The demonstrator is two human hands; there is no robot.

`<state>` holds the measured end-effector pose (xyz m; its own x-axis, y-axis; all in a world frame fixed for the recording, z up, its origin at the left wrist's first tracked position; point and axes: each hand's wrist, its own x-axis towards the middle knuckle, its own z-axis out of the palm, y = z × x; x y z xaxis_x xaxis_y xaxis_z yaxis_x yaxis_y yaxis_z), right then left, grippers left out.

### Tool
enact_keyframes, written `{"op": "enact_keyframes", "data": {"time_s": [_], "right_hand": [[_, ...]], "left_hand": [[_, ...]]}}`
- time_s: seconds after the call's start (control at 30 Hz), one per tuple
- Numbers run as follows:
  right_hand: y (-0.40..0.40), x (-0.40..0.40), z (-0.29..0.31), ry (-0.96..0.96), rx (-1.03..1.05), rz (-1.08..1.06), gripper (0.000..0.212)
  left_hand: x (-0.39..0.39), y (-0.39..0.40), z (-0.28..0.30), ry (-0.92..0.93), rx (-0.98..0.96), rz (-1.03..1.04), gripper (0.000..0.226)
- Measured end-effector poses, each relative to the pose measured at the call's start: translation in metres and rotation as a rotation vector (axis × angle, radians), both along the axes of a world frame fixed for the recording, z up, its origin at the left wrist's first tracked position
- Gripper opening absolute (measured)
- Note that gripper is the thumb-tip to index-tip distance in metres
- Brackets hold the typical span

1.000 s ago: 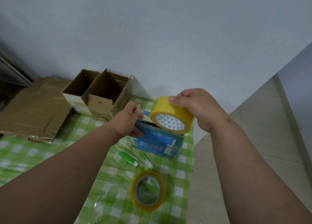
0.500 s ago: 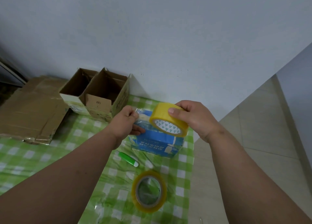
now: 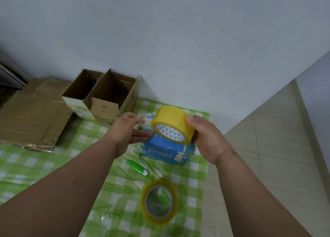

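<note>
cardboard box flap [image 3: 104,106]: "SM", upside down | blue box [image 3: 166,153]: white print, not legible

The yellow tape roll [image 3: 172,120] and the right hand [image 3: 209,138] hide the far top of the blue box [image 3: 166,152], whose print is too small to read. The fingertips [image 3: 134,115] of the left hand [image 3: 127,131] blur into something pale and clear; whether they pinch it cannot be told. The flattened cardboard [image 3: 30,115] runs off the left edge. Both forearms are cut off at the near edge.
</note>
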<state>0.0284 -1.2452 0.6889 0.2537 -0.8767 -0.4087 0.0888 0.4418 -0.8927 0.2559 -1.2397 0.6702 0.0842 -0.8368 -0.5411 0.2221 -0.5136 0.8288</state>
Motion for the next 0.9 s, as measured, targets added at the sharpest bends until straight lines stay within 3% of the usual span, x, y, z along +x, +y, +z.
{"op": "enact_keyframes", "data": {"time_s": [0.17,0.33,0.47,0.57,0.77,0.9], "right_hand": [[-0.003,0.003,-0.005,0.071,-0.055,-0.02,0.052],[-0.004,-0.004,-0.005,0.062,-0.07,-0.088,0.068],[-0.005,-0.004,-0.003,-0.036,-0.013,-0.123,0.061],[-0.007,-0.005,-0.002,-0.072,0.028,-0.095,0.037],[-0.006,-0.007,-0.007,-0.038,0.009,-0.023,0.045],[-0.007,-0.007,-0.01,-0.035,-0.003,-0.016,0.038]], "left_hand": [[0.007,-0.002,-0.001,-0.048,0.016,-0.068,0.014],[0.017,-0.006,-0.005,0.007,0.053,-0.027,0.016],[0.028,-0.008,-0.008,0.048,0.07,0.004,0.014],[0.031,-0.01,-0.009,0.071,0.076,0.028,0.013],[0.033,-0.015,-0.014,0.018,0.081,0.004,0.016],[0.033,-0.018,-0.019,-0.026,0.131,0.004,0.015]]}}
